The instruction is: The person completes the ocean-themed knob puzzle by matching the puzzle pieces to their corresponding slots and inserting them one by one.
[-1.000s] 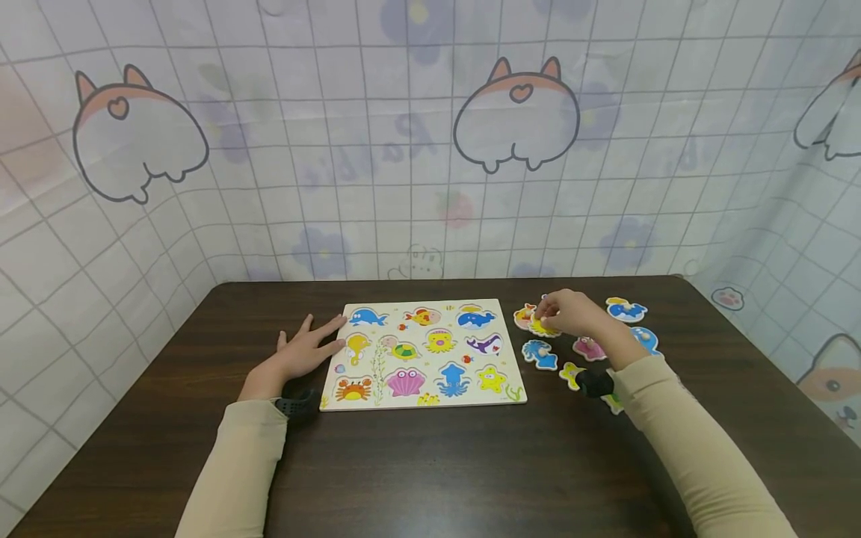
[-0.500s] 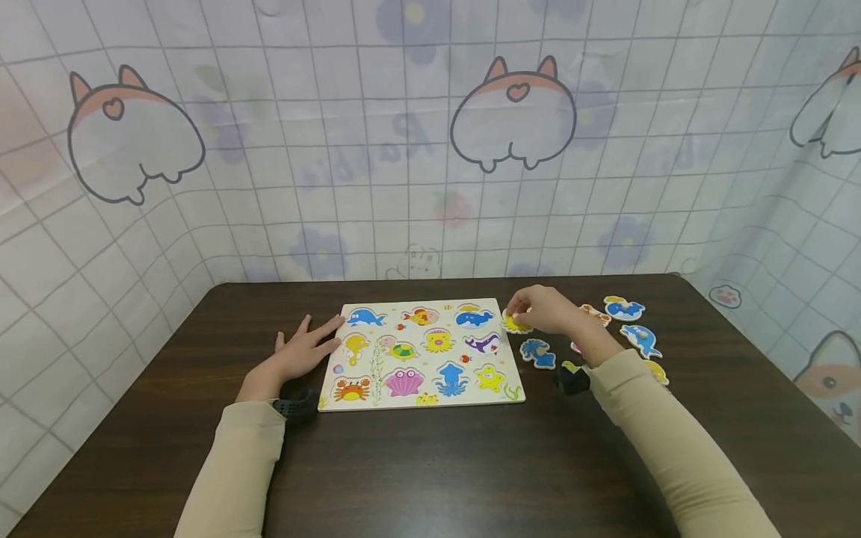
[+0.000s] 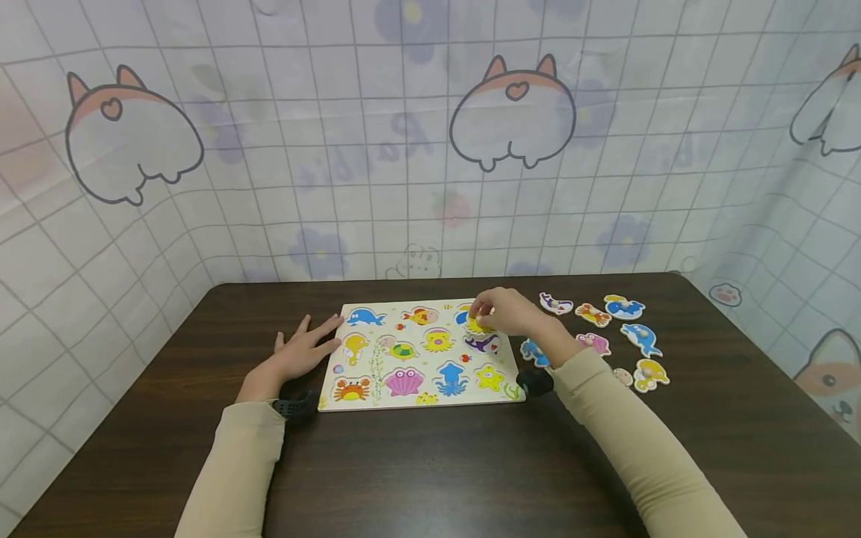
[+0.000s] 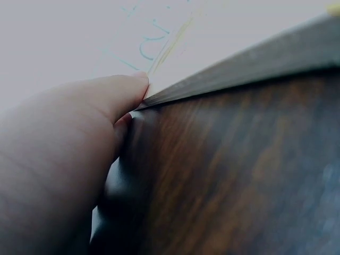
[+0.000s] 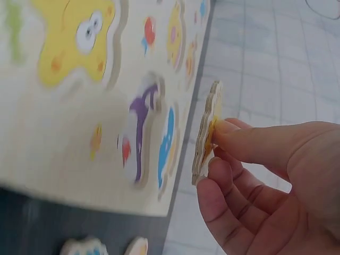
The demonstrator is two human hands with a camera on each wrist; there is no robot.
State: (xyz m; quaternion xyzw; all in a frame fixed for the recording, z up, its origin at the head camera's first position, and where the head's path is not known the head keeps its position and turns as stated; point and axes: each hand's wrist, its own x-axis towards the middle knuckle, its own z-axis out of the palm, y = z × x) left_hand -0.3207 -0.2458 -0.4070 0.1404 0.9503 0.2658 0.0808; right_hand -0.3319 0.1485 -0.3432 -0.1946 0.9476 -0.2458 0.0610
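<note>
Right wrist view: the yellow piece [image 5: 204,142] is pinched by the right hand [image 3: 510,311] between thumb and fingertips, and per the head view it's held over the board [image 3: 430,360] around two o'clock. The whale slot [image 3: 461,317] is partly covered, so its rim could get clipped and the piece dropped. Board's edge at nine-to-ten is touched by the spread left hand [image 3: 296,359]; if that's lifted, the board might be skidded by a bump. Loose pieces [image 3: 593,343] at three o'clock could be swept by the right sleeve [image 3: 632,426].
</note>
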